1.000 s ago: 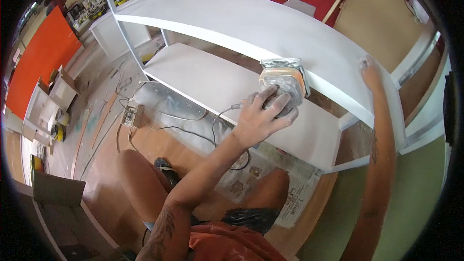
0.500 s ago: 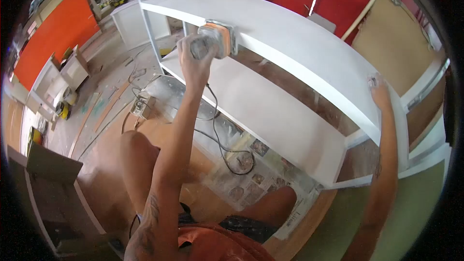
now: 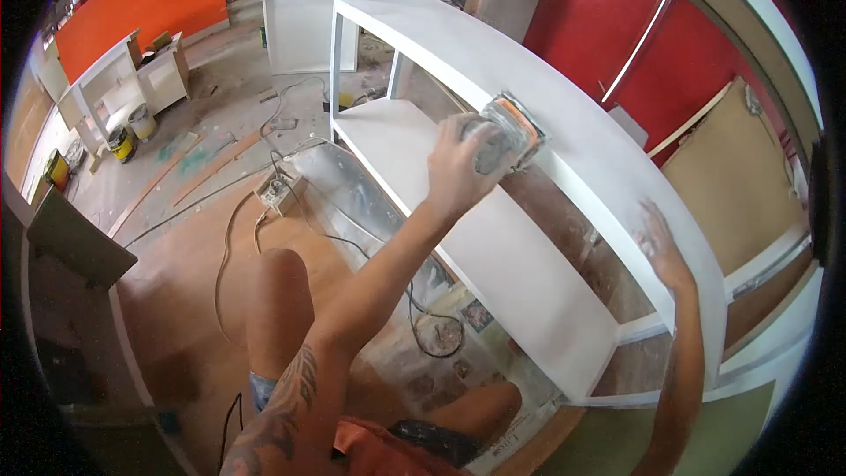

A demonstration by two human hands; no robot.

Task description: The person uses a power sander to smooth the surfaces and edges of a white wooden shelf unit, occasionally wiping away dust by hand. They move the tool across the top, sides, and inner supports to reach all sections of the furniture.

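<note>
My left hand (image 3: 460, 159) is closed around the body of an electric sander (image 3: 507, 137), a dusty grey tool with an orange band. Its pad presses against the front edge of the upper shelf of a white shelf unit (image 3: 520, 70). On the same board, farther right, my right hand (image 3: 659, 245) rests with its fingers spread. It holds nothing. Below the sander lies the wide lower shelf (image 3: 520, 278) of the unit. A dark power cord (image 3: 412, 317) loops down under my left arm onto the floor covering.
A power strip (image 3: 280, 190) with cables sits on the brown floor board (image 3: 189, 256). Behind it stand a white cabinet panel (image 3: 310, 33), an orange panel (image 3: 145, 13) and paint cans (image 3: 122, 143). Newspaper (image 3: 441, 379) lies near my legs. A red wall (image 3: 608, 18) rises behind the shelves.
My left hand has moved the sander rightward along the shelf edge. My right hand has shifted toward the front edge of the board, fingers now spread. The view has turned left.
</note>
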